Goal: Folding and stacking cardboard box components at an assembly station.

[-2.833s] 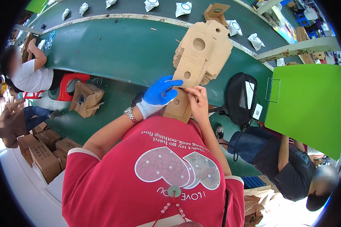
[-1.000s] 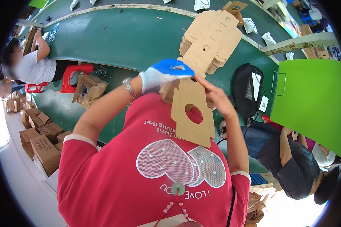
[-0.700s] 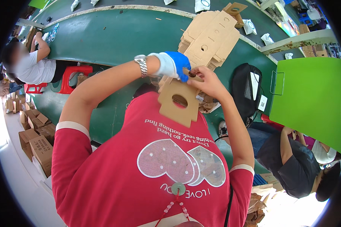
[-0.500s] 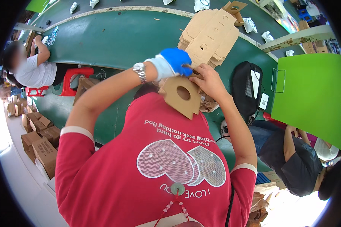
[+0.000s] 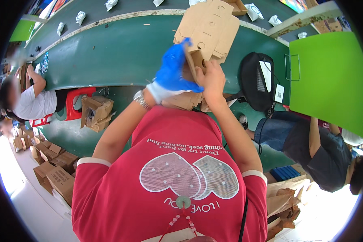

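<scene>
My left hand [image 5: 172, 72], in a blue glove with a watch at the wrist, and my bare right hand [image 5: 212, 77] both grip one brown cardboard blank [image 5: 194, 61] with a round hole. I hold it up edge-on over the near edge of the green table [image 5: 109, 56]. Just beyond it, a stack of flat cardboard blanks [image 5: 211, 26] lies on the table. More cardboard [image 5: 183, 101] shows below my hands, against my red shirt.
A black mesh chair back [image 5: 256, 80] and a green board [image 5: 330, 76] stand to the right, above a seated person in dark clothes [image 5: 310, 145]. At left sit a person in white [image 5: 32, 105], a red stool [image 5: 74, 103], and brown boxes [image 5: 52, 169]. White pieces [image 5: 80, 17] line the far belt.
The cardboard blank has gone from flat in front of my chest up to the table edge and turned edge-on. Both hands rose with it and stay on it.
</scene>
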### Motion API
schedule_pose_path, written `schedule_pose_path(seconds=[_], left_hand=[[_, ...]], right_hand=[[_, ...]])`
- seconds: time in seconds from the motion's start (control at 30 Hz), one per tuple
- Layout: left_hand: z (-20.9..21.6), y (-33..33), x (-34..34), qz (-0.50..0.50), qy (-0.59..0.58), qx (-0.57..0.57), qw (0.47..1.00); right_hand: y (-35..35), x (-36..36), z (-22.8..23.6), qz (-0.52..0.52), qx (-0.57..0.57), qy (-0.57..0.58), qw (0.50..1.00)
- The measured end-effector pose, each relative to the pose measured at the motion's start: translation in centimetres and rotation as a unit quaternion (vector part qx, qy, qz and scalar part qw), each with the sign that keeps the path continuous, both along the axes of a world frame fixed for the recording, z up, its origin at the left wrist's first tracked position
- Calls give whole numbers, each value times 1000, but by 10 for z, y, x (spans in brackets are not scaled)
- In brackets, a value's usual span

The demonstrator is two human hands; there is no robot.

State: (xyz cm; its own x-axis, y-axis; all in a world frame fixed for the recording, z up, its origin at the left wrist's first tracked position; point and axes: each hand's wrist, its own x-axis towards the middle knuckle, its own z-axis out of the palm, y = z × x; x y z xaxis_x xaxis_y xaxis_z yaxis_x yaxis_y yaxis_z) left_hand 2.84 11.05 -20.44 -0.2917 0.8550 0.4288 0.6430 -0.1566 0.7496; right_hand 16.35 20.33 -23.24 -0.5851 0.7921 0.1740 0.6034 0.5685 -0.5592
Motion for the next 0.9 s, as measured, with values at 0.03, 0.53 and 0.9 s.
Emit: schedule_pose_path(seconds=[0.03, 0.53, 0.9], left_hand=[[0, 11, -2, -24, 40, 10, 999], [-16, -8, 14, 77, -27, 26, 996], [10, -11, -28, -56, 11, -133, 989]], right_hand=[[5, 4, -5, 8, 2, 0, 1000], [27, -1, 8, 29, -115, -80, 990], [45, -16, 13, 178, -54, -89, 978]])
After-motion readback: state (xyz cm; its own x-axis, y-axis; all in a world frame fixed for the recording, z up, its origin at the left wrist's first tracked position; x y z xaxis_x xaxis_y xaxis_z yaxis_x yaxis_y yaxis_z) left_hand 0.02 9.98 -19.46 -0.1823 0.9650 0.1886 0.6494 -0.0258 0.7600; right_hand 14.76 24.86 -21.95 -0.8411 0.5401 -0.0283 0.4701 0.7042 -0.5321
